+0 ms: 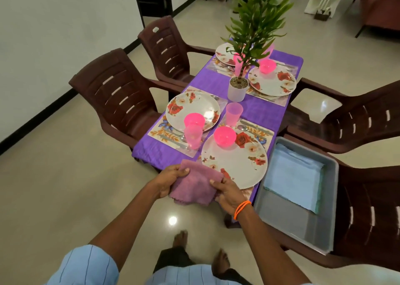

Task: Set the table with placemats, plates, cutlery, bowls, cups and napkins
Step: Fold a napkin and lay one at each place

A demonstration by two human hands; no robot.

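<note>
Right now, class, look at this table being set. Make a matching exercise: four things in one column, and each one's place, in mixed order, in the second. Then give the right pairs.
Things
1. purple napkin
2. blue cloth
3. potted plant
4. pink bowl

Places
A. in the grey tray on a chair
B. on the nearest plate
C. held by the left hand and the right hand
D. mid-table on the purple tablecloth

Pairs: 1-C, 2-A, 3-D, 4-B

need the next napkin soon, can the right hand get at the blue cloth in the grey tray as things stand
Probably not just yet: the right hand grips the pink napkin together with the left hand. Otherwise the blue cloth lies uncovered in the grey tray beside it.
</note>
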